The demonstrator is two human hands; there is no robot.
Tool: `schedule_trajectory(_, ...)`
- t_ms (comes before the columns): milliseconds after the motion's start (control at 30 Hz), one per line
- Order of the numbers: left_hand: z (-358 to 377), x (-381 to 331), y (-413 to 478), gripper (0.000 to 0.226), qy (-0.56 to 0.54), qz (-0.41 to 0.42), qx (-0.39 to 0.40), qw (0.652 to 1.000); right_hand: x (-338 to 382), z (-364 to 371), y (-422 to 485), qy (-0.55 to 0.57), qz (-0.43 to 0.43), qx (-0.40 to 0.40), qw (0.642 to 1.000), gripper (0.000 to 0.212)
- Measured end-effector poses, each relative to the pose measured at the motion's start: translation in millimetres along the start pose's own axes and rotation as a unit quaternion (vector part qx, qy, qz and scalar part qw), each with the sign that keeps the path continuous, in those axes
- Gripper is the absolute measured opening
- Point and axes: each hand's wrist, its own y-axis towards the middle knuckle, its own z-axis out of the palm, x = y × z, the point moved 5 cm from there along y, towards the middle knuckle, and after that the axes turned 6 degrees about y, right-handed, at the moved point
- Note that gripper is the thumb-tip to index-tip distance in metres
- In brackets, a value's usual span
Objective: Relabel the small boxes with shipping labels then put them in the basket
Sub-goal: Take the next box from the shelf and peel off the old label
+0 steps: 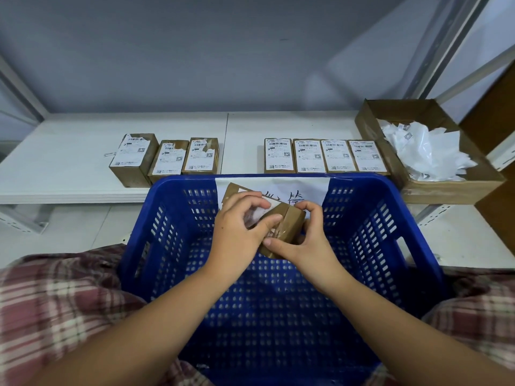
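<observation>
Right now I see both hands meeting over the blue basket [178, 185], with one small box [289, 221] held between them in the air above its floor. The box is brown cardboard wrapped in tape and tilted, its far end higher. My left hand [239, 221] is curled across its top, with fingertips and thumb closing on the white label [257, 217] stuck there. The label looks rumpled and blurred, and I cannot tell whether it is lifting off. My right hand [306, 240] grips the near right end, forefinger hooked over the top edge and thumb pressed on the near face.

A paper sign [295, 190] with handwritten characters hangs on the basket's far wall, just behind the held box.

On the white shelf [69, 162] beyond the basket lie two groups of labelled boxes, well apart. The three boxes on the left [168, 160] sit side by side with labels torn at the top. The four boxes on the right [309, 156] lie flat in a tight row, touching, with whole labels. Just beside that row, at the shelf's right end, stands an open cardboard carton [446, 190] holding a heap of white paper scraps [426, 151]. Plaid cloth [55, 302] covers the lap on either side of the basket.
</observation>
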Motion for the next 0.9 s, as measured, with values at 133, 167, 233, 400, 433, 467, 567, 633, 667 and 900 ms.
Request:
schedule_trajectory(133,-3,4,2,0.013,0.015,-0.015,-0.013,1.000,2,3,-2,-0.020,-0.001,0.012,1.000,0.070)
schedule_trajectory(167,-2,4,2,0.016,0.018,-0.016,-0.014,1.000,2,4,-2,-0.022,0.000,0.007,1.000,0.070)
schedule_trajectory(233,0,4,1,0.021,0.026,-0.022,-0.007,0.999,2,5,-3,-0.020,0.003,-0.006,1.000,0.069)
schedule_trajectory(400,2,1,1,0.025,0.046,-0.017,-0.007,0.999,1,3,-3,-0.014,0.003,-0.022,1.000,0.065)
schedule_trajectory(433,1,1,1,0.026,0.050,-0.015,-0.013,0.999,0,3,-2,-0.009,0.004,-0.019,1.000,0.065)
schedule_trajectory(467,0,0,1,0.027,0.053,-0.014,-0.019,0.998,0,2,-2,-0.003,0.005,-0.015,1.000,0.064)
schedule_trajectory(567,-5,2,3,0.029,0.073,-0.010,-0.033,0.997,-1,0,0,0.015,0.015,-0.006,1.000,0.062)
schedule_trajectory(633,-9,3,5,0.025,0.085,-0.006,-0.044,0.995,-1,-3,2,0.015,0.022,0.001,1.000,0.061)
schedule_trajectory(667,-10,3,6,0.024,0.084,-0.007,-0.048,0.995,-1,-4,4,0.016,0.023,0.005,1.000,0.060)
schedule_trajectory(900,-16,5,8,0.023,0.035,-0.032,-0.052,0.998,-5,-9,9,0.038,0.038,0.023,0.998,0.056)
